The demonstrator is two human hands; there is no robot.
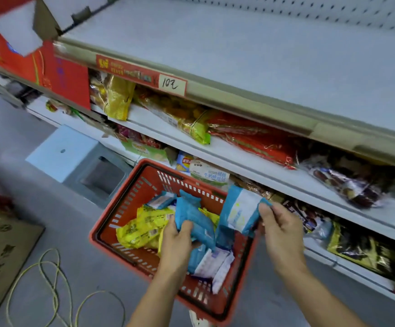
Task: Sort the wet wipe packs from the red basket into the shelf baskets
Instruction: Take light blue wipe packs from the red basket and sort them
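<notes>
Holding, left hand (pixel 180 234): fingers curled round a crumpled blue pack (pixel 193 214), raised just above the heap inside the basket (pixel 130 197).
Pinching, right hand (pixel 283 232): thumb and fingers grip the upper edge of a blue-and-white pack (pixel 241 208), which hangs over the basket's right rim.
Basket itself: red, with slotted walls, standing on the floor, a black handle lying along its rim.
Inside basket, left half: yellow packs (pixel 142 226) in a loose pile.
Inside basket, near corner: white packs (pixel 213 260) lying flat beside more blue ones, just under the left wrist.
Inside basket, far side: a small pale pack (pixel 162 200) leaning by the far wall.
Beyond basket: shelves (pixel 238 162), the lowest just past the far rim, stacked with snack bags (pixel 250 135) in red, gold and dark wrappers.
High above basket: a red price tag (pixel 171 84) with a handwritten "10" on a shelf edge.
Floor, left of basket: a yellowish cord (pixel 50 279) lying in loops.
Floor, far left of basket: a brown carton (pixel 0 256) at the frame edge.
Floor, behind and left of basket: a white box (pixel 62 149), possibly a stool, though blur makes it hard to tell.
</notes>
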